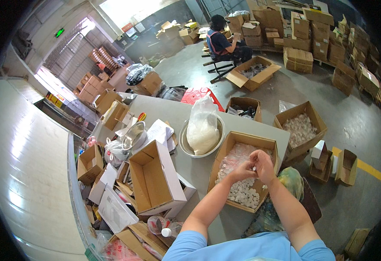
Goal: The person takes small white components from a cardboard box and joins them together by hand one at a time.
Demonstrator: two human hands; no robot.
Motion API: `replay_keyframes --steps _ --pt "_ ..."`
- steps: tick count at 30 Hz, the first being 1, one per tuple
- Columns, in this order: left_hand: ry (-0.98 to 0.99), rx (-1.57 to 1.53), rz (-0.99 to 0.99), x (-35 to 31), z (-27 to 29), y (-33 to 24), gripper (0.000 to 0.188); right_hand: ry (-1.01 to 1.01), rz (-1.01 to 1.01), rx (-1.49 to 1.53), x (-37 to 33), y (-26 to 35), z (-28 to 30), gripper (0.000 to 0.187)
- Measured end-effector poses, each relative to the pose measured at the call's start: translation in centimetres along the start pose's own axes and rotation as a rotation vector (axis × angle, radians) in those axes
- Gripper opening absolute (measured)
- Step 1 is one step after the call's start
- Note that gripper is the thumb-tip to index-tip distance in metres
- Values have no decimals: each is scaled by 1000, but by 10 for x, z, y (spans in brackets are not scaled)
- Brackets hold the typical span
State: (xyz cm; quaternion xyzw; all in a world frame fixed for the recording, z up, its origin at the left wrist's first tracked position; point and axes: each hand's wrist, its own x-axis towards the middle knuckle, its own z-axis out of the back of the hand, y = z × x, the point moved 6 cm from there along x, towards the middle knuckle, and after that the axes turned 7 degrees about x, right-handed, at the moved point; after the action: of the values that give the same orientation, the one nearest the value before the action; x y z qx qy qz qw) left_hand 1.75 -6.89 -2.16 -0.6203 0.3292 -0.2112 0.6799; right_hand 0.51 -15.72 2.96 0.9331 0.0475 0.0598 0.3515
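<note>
My left hand (pixel 242 172) and my right hand (pixel 264 167) meet above an open cardboard box (pixel 213 173) at the table's edge. Their fingers are closed and bent toward each other. A small white piece (pixel 254 168) shows at the left fingers; what the right fingers hold is hidden. Inside the box, many small round white pieces (pixel 244 195) lie loose at the near end. Clear plastic bags with a pinkish tint (pixel 238 155) fill the far end, partly behind my hands.
Left of the box, a metal bowl (pixel 183 145) holds a bag of white granules (pixel 201 130). An empty carton (pixel 149 180) and clutter stand farther left. On the right, a floor-side carton (pixel 321 130) contains small clear pieces. A person (pixel 223 43) sits working beyond the table.
</note>
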Motion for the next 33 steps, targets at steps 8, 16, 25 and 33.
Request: replay_keyframes --steps 8,16,25,33 --pt "35 59 110 -4 6 -7 24 -64 -29 341 6 5 16 46" --pt "116 21 173 -2 4 18 29 -6 -101 392 6 6 2 54" --pt "164 -104 -6 1 10 12 26 -98 -100 -182 2 4 14 30" --pt "62 -172 -146 -4 20 -10 27 15 -13 -676 -1 0 5 18"
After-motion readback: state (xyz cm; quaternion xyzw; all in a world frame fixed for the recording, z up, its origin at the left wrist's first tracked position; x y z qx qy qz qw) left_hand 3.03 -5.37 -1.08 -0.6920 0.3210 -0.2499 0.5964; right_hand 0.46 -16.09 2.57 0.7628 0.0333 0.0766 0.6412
